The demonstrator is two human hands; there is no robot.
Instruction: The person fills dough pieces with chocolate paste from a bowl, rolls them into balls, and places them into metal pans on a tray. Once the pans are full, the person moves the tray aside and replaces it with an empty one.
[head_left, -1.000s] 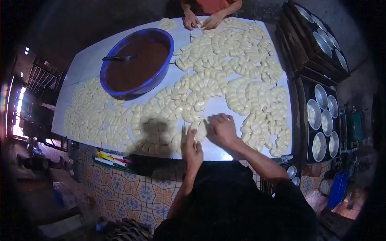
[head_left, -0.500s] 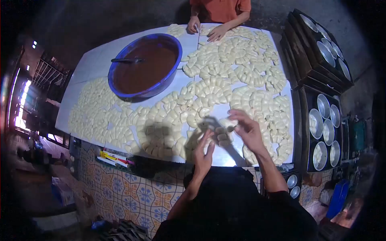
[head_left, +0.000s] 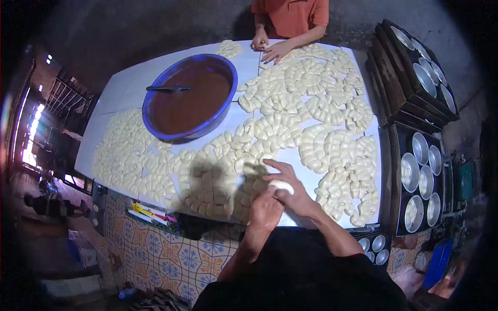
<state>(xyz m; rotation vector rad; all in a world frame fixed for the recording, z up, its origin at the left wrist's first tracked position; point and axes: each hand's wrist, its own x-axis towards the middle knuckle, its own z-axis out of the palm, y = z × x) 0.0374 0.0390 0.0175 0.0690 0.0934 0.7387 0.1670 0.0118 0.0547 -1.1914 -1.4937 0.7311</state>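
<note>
A pale, rounded piece of dough [head_left: 281, 187] sits between my two hands near the table's front edge. My left hand [head_left: 266, 210] cups it from below and the left, fingers curled. From the right, my right hand [head_left: 293, 191] closes over it, thumb against the dough and the upper fingers partly raised. Rows of cut dough pieces [head_left: 332, 147] lie on the white tabletop [head_left: 291, 155] beyond my hands, many still joined in curved strips. More dough pieces [head_left: 127, 150] spread across the left side, and my shadow falls on those just left of my hands.
A blue basin [head_left: 232, 98] of brown filling with a dark-handled utensil [head_left: 168, 88] stands on the table. Across from me, a person in an orange shirt [head_left: 295, 14] handles dough. Trays [head_left: 398, 181] with round metal tins [head_left: 409, 173] stand at right, others stacked behind.
My hands have come together from either side of a few dough pieces and now hold dough between them. My view has tilted slightly, so the table sits lower. The other person's hands have drawn closer together.
</note>
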